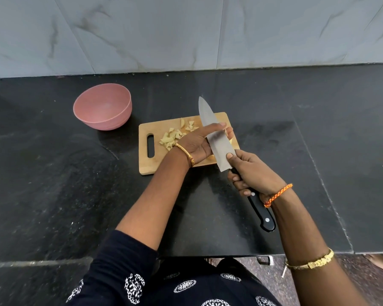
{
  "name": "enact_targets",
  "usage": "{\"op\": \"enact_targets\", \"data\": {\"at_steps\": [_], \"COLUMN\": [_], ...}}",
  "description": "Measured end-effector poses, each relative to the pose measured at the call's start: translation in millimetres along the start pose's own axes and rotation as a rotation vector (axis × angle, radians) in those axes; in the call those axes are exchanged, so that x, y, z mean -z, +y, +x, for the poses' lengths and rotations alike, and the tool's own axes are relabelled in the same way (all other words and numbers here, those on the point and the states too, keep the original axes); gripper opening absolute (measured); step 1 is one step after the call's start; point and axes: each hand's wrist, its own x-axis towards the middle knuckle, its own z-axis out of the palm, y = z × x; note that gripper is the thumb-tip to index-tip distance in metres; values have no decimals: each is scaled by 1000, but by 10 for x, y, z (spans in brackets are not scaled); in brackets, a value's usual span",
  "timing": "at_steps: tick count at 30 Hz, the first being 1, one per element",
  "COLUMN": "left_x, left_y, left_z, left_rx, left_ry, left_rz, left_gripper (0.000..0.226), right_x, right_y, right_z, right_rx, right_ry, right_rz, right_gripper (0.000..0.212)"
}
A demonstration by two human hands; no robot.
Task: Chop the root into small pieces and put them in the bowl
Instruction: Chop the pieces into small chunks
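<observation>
On a black desk (53, 173), wooden chopping board (146, 166) beside pink bowl (102, 107), right hand (250, 173) gripping knife (210, 133), left hand (199, 142) with straight fingers (215, 127) against the blade, chopped root pieces (170, 138) just left of them.

Even, soft indoor light; sharp centre, bowed edges

The black counter (53, 173) shows a dull grey sheen at near left and a pale patch right of the cutting board (181, 166). The knife (210, 133) blade reflects light as flat grey, without harsh glare. Shadows are faint and soft, lying just beside the pink bowl (103, 107) and under the forearms. The marble wall (186, 29) is evenly lit. Wide-angle distortion curves the counter's far edge and stretches the near corners, where detail softens.
</observation>
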Motion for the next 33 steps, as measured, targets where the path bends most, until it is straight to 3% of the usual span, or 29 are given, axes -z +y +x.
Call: {"op": "enact_targets", "data": {"at_steps": [5,10,16,23,28,33], "left_x": [22,98,322,356,164,89], "left_y": [20,241,281,-17,-241,-259], "left_z": [65,62,76,94,308,445], "left_rx": [-17,-76,-438,-656,-576,-488], "left_ry": [112,204,473,463,439,466], "left_rz": [-134,89,844,1220,1749,1786], "left_gripper": [52,37,21,20,32,26], "right_x": [-19,112,358,358,315,300], "right_y": [-22,-75,149,248,240,303], "right_z": [3,34,193,236,265,250], "right_rx": [23,117,10,-75,-59,11], "right_ry": [-6,163,463,456,466,502], "right_rz": [27,44,-449,-581,-617,-714], "right_gripper": [21,25,30,27,27,23]}}
